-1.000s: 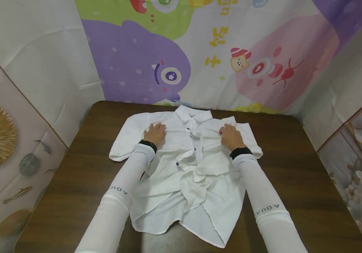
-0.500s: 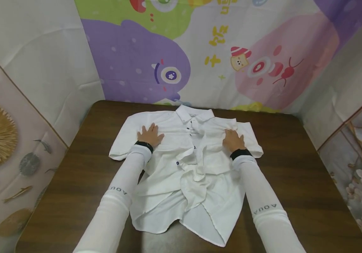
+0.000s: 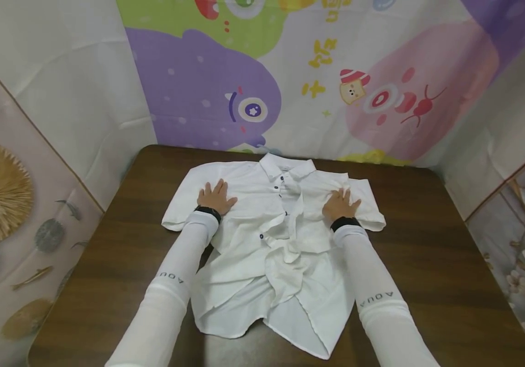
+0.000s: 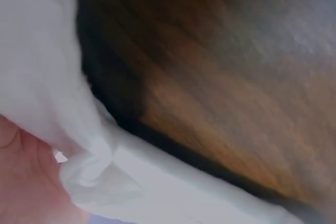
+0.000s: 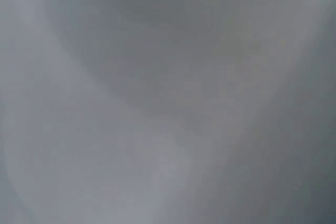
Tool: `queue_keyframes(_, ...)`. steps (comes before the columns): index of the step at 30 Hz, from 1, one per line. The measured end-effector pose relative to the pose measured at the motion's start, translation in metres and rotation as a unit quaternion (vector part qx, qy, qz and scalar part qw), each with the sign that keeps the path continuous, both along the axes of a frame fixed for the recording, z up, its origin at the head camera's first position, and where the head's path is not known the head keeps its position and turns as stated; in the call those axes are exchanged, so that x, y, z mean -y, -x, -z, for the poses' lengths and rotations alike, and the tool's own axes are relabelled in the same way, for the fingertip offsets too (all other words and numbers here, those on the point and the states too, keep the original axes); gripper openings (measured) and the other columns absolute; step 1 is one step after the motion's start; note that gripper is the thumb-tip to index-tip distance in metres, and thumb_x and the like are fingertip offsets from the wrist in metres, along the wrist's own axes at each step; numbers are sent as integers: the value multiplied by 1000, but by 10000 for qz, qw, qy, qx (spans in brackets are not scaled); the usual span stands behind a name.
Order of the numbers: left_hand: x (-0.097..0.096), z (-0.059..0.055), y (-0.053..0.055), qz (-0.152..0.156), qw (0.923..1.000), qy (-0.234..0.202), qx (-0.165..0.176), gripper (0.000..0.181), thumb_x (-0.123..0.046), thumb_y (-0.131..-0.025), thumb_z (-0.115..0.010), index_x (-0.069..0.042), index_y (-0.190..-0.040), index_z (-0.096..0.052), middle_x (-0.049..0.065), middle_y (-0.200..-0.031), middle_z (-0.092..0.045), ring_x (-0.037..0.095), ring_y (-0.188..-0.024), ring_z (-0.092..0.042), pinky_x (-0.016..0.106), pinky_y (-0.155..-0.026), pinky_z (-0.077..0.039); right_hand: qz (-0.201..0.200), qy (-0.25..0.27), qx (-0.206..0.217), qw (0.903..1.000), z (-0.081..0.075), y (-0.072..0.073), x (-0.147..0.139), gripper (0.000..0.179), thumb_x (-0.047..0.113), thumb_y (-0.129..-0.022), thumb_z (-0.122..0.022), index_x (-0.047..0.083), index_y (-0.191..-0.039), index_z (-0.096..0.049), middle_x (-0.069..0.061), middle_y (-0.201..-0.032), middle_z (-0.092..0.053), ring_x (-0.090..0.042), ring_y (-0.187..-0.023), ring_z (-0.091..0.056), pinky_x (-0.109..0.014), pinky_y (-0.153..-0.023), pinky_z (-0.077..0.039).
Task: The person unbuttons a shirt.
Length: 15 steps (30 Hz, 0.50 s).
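Note:
A white short-sleeved shirt (image 3: 248, 255) lies front up in the head view, its collar toward the back wall. Dark buttons run down the front, and the fabric is bunched around a knot-like gather at the waist. My left hand (image 3: 216, 198) rests with spread fingers on the chest near the left sleeve. On the opposite side of the chest, my right hand (image 3: 340, 205) presses the cloth with its fingers spread. In the left wrist view, part of the left hand (image 4: 31, 182) shows beside the white cloth (image 4: 157, 182). Blurred white fabric (image 5: 131, 156) fills the right wrist view.
The shirt lies on a dark brown wooden table (image 3: 427, 265). Behind it hangs a cartoon-printed cloth (image 3: 216, 92). Patterned panels stand at the left (image 3: 51, 204) and right. White sleeves (image 3: 161, 306) cover both forearms, with black bands (image 3: 345, 222) at the wrists.
The left hand has shifted slightly outward and its fingers have spread. The right hand has slid a little outward and toward the person, its fingers also spreading. The shirt lies nearly the same.

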<state>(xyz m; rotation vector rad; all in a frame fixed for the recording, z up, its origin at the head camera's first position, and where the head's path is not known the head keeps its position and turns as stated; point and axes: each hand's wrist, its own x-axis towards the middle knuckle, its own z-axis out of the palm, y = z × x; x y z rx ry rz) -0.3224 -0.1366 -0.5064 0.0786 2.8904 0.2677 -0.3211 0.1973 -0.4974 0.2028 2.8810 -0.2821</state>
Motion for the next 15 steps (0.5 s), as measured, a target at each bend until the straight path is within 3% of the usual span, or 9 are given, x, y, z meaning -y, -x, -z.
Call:
queue_keyframes(5, 0, 0, 4, 63, 9999, -55, 134, 67, -49, -95, -32, -10, -146, -13, 6, -153, -9, 41, -137, -5, 54, -108, -10, -88, 124, 174, 9997, -4, 0, -3, 53, 18, -93, -27, -5, -140, -22, -24, -148, -10, -40, -137, 1, -66, -101, -2)
queue_keyframes(11, -2, -18, 2, 70, 9973, -606, 406, 64, -42, -94, -37, -6, -144, -21, 14, -151, -16, 46, -135, -6, 59, -106, -11, -471, 495, 635, 9956, -15, 2, -13, 60, 35, -96, -30, -1, -142, -18, -26, -148, -6, -46, -134, 3, -68, -99, -3)
queue_keyframes(15, -5, -25, 1, 296, 9973, -622, 236, 61, -42, -94, -39, -6, -141, -28, 17, -146, -28, 47, -132, -17, 60, -103, -17, -811, 519, 684, 9930, -24, 1, -19, 60, 38, -97, -28, 0, -142, -20, -27, -148, -6, -48, -134, 2, -68, -100, -3)
